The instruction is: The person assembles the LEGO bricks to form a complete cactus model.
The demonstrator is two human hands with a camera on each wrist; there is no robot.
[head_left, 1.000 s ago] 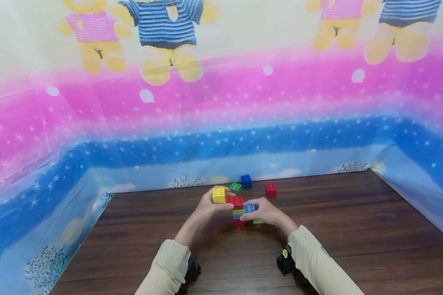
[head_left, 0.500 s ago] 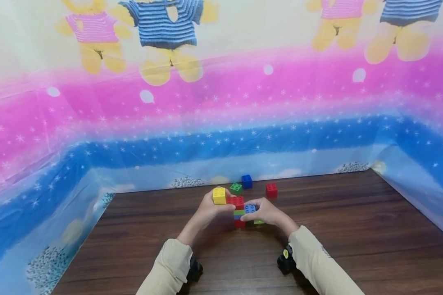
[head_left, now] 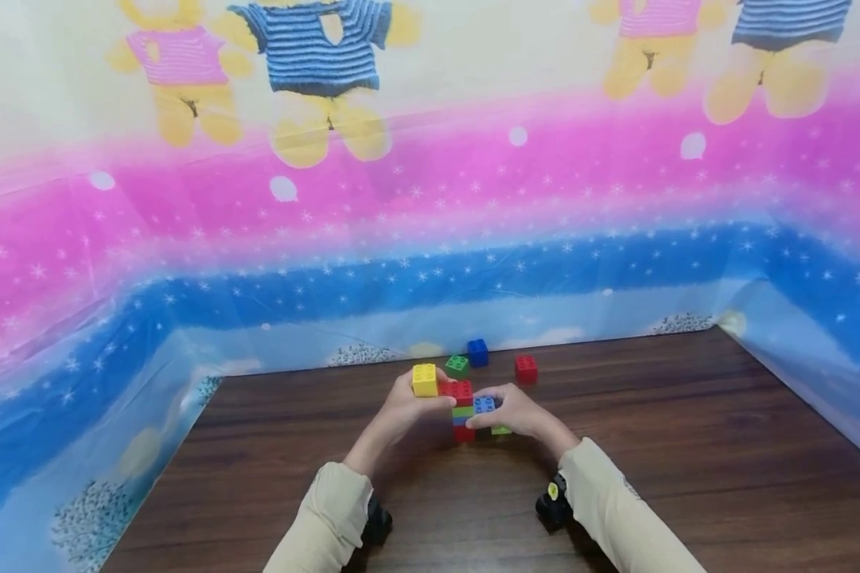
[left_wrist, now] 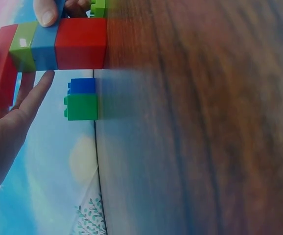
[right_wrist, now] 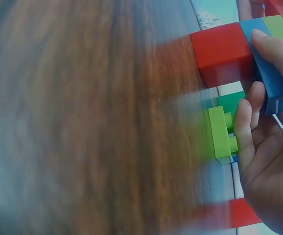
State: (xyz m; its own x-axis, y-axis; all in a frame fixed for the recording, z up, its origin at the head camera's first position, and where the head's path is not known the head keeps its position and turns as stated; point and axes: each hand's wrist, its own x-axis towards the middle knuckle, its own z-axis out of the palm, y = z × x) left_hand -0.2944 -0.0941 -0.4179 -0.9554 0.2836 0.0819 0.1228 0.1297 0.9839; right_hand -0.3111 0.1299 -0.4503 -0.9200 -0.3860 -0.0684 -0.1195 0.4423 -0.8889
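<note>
A stack of toy building bricks stands upright on the table: a red bottom brick (left_wrist: 80, 44), a blue brick (right_wrist: 266, 73) jutting right, a light green brick (left_wrist: 23, 47) and a red top brick (head_left: 461, 389). A yellow brick (head_left: 425, 380) sits at the top brick's left end. My left hand (head_left: 402, 407) grips the red top brick, thumb in front and other fingers behind, partly hidden. My right hand (head_left: 517, 411) pinches the blue brick's jutting part, its thumb on the front face.
Beside the stack, under my right hand, lies a loose light green brick (right_wrist: 220, 134). Farther back stand a green brick (head_left: 457, 366), a dark blue brick (head_left: 477, 352) and a red brick (head_left: 526, 369). A printed cloth (head_left: 430, 270) hangs along the brown table's (head_left: 272, 477) back edge.
My left hand has shifted slightly, and its fingers behind the red top brick show less than before. The right hand and the stack stay in place.
</note>
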